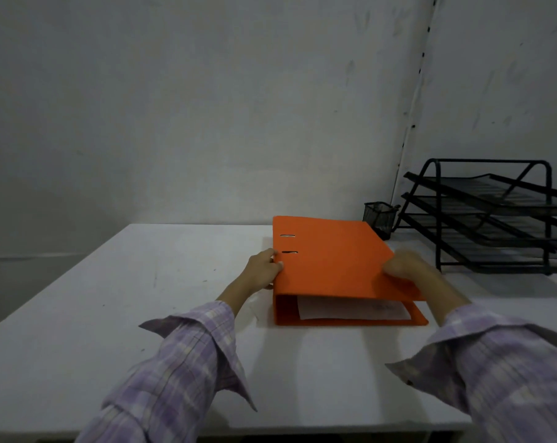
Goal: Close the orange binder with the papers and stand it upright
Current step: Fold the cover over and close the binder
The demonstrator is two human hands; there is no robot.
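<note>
The orange binder (331, 260) lies flat on the white table (142, 282), its top cover down over the white papers (350, 310), which show at the near open end. The spine is on the left, with two slots near it. My left hand (264, 270) grips the spine edge, thumb on the cover. My right hand (408, 266) holds the right edge of the top cover, which sits slightly raised above the bottom cover.
A black wire three-tier paper tray (494, 219) stands at the back right of the table. A small black mesh pen cup (379, 217) sits just behind the binder's far right corner. A grey wall rises behind the table.
</note>
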